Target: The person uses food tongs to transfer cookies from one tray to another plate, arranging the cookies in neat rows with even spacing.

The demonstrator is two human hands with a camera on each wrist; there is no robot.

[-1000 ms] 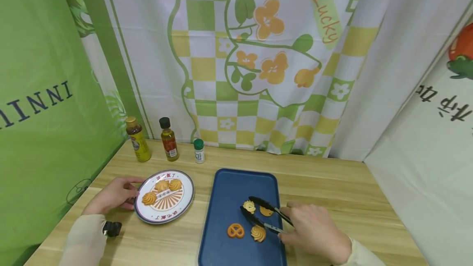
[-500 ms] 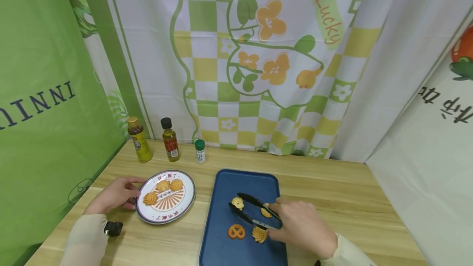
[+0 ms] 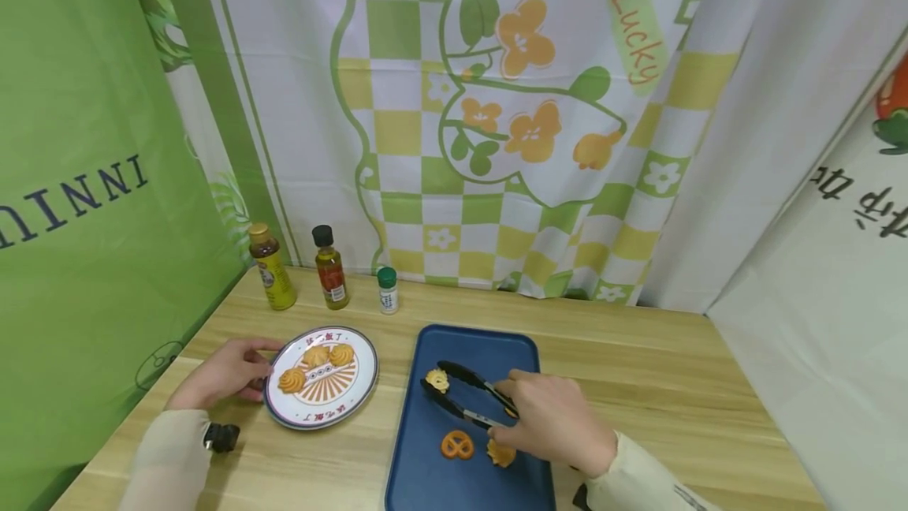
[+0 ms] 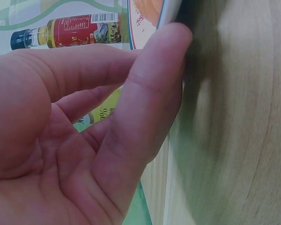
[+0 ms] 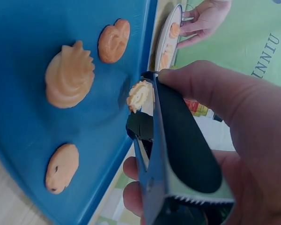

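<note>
My left hand [image 3: 230,373] grips the left rim of a white patterned plate [image 3: 355,391], which bears three swirled butter cookies [image 3: 292,380]. In the left wrist view, the fingers [image 4: 154,79] pinch the plate's edge close above the table. My right hand [image 3: 553,420] holds black-and-steel tongs [image 3: 454,408], whose tips have a pale ring-shaped cookie [image 3: 437,381] between them, over the left part of a blue tray [image 3: 475,341]. On the tray lie a pretzel [image 3: 457,445], a swirled cookie [image 5: 70,77] and a chocolate chip cookie [image 5: 62,168], partly hidden by the right hand in the head view.
Along the back left of the wooden table [image 3: 624,353] stand a yellow-labelled bottle [image 3: 275,278], an olive oil bottle [image 3: 331,274] and a green-capped shaker [image 3: 387,294]. A patterned curtain [image 3: 397,132] hangs behind. Bare tabletop separates plate and tray.
My right hand has moved left with the tongs, carrying the pale cookie toward the tray's left edge. My left hand keeps its hold on the plate.
</note>
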